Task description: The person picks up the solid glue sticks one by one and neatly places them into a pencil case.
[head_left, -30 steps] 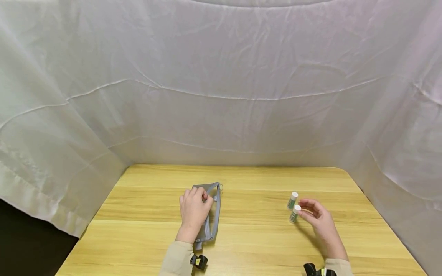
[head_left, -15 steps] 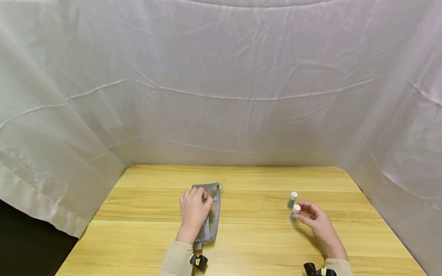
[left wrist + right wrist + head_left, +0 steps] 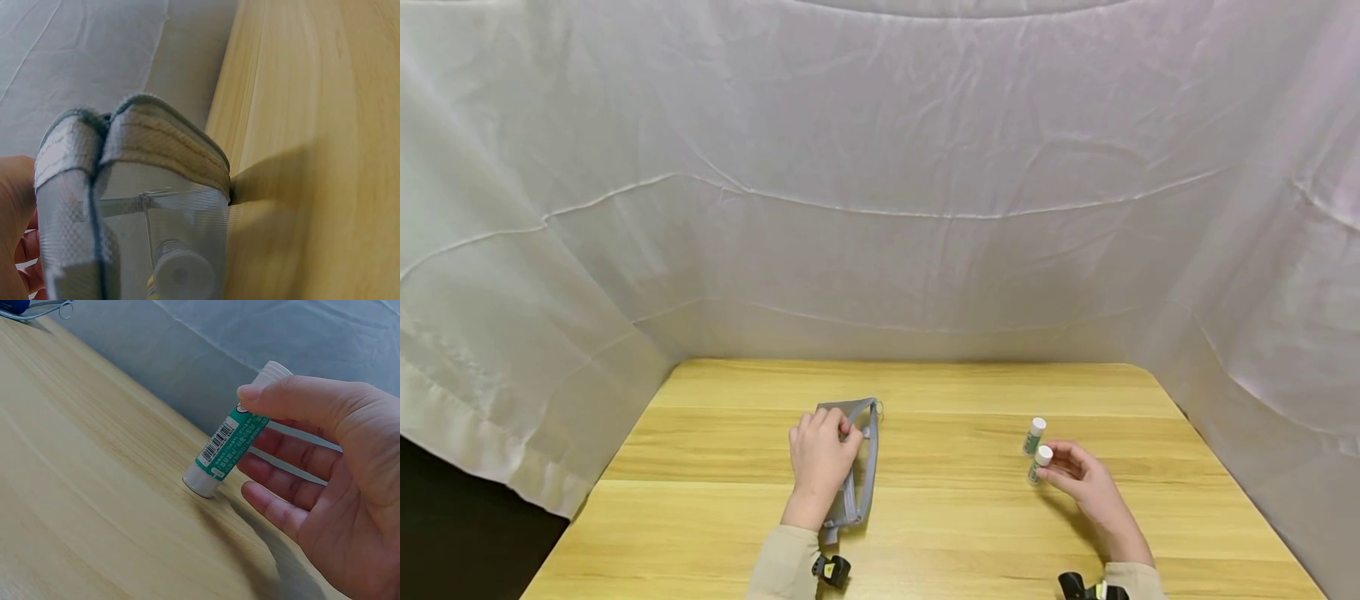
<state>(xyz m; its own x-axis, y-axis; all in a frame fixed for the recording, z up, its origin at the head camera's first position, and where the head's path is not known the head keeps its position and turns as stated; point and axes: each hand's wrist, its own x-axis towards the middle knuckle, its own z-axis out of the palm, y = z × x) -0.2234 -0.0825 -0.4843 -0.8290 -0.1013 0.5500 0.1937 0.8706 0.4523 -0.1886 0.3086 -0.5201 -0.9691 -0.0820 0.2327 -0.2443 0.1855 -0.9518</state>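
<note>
My right hand (image 3: 1093,487) pinches the near glue stick (image 3: 1040,465) close below its white cap, between thumb and fingers. Upright on the wooden table, that stick shows a green label with a barcode (image 3: 219,442) in the right wrist view. Just behind it stands a second glue stick (image 3: 1034,436), also white-capped. On the left, my left hand (image 3: 822,454) grips the edge of a grey zip pouch (image 3: 871,475), whose mouth gapes toward the right. Through the pouch's see-through side (image 3: 125,231), a round white end (image 3: 183,275) shows in the left wrist view.
The wooden table (image 3: 955,500) stretches between the two hands. Pale curtains (image 3: 925,275) enclose its back and sides. A small ring (image 3: 881,407) hangs at the pouch's far corner.
My right thumb and fingers have shifted slightly left and closed onto the near glue stick. The left hand and the pouch have stayed in place.
</note>
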